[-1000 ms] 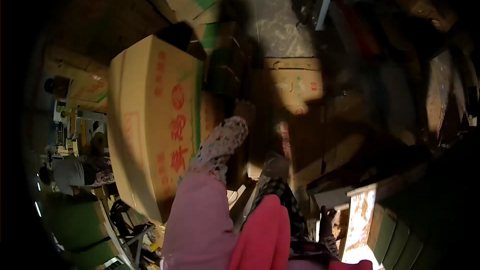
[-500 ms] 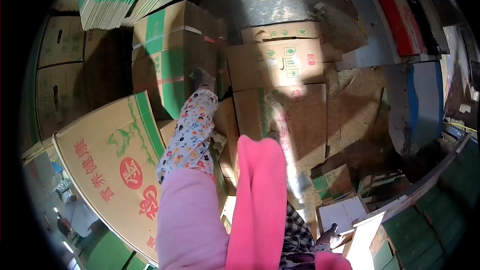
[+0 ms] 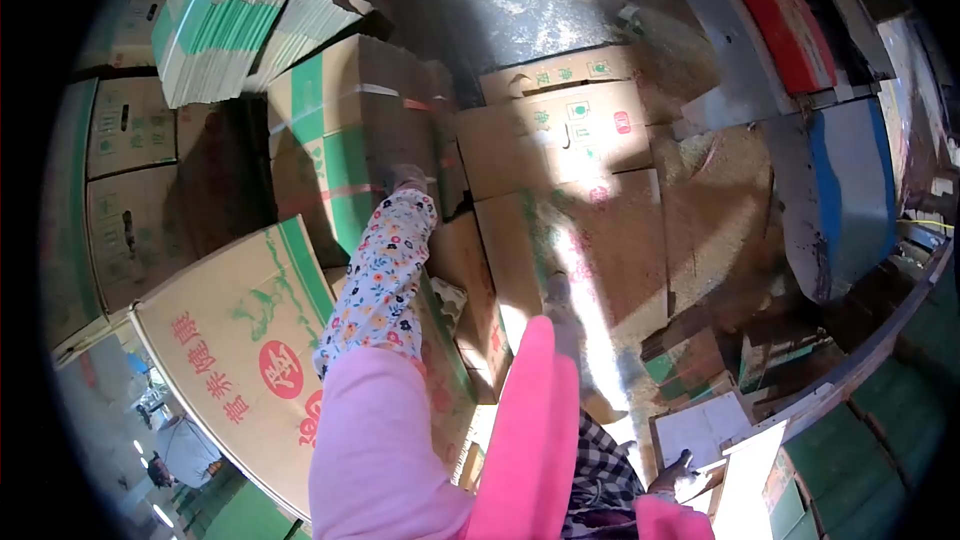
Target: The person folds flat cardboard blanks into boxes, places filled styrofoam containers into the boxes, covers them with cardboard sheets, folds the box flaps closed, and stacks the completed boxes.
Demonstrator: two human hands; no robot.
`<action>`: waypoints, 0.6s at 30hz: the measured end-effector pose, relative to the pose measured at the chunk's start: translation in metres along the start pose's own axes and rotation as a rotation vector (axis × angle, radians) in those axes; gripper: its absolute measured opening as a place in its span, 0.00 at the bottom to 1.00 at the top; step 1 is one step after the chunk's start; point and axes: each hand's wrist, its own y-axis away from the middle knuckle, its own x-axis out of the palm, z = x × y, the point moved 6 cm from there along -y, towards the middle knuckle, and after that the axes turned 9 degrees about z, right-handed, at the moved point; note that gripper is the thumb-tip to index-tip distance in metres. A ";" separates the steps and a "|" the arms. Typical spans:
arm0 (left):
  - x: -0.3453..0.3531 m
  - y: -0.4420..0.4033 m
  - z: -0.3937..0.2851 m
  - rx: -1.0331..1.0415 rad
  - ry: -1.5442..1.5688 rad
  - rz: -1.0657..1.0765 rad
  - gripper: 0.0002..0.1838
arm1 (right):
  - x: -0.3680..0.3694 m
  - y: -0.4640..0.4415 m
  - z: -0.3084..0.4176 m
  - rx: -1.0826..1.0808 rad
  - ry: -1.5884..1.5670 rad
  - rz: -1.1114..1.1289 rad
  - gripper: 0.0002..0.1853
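My left hand (image 3: 408,178), in shadow at the end of a flowered sleeve, is closed at the red strap (image 3: 350,190) of an upright bundle of folded cardboard (image 3: 345,125) with green bands. Its fingertips are hard to see. Below that arm leans a large carton (image 3: 225,355) with red printing and a green edge. At the lower right, my right hand (image 3: 676,476) rests with fingers apart by a white panel (image 3: 700,428) and a pale wooden edge (image 3: 755,470).
Flat cartons (image 3: 555,135) cover the floor ahead. Stacked cardboard (image 3: 225,25) stands at the upper left, beside more cartons (image 3: 133,215). Grey, blue and red metal parts (image 3: 850,175) stand on the right. Green boxes (image 3: 860,440) fill the lower right corner.
The view has shifted and brightened. My left hand has moved from the shadow beside the large carton to the strapped bundle. The large carton now appears lower left. My right hand stays near the white panel.
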 end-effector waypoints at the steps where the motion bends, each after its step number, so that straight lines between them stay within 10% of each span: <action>1: -0.021 0.036 0.013 -0.009 0.116 0.042 0.18 | 0.000 0.002 0.003 -0.003 0.002 0.003 0.31; 12: -0.247 0.234 0.160 0.100 0.604 -0.437 0.24 | -0.018 -0.006 0.020 -0.179 -0.016 0.074 0.33; 18: -0.166 0.348 0.081 0.518 1.245 -0.535 0.26 | -0.076 -0.004 0.029 -0.526 -0.098 0.241 0.33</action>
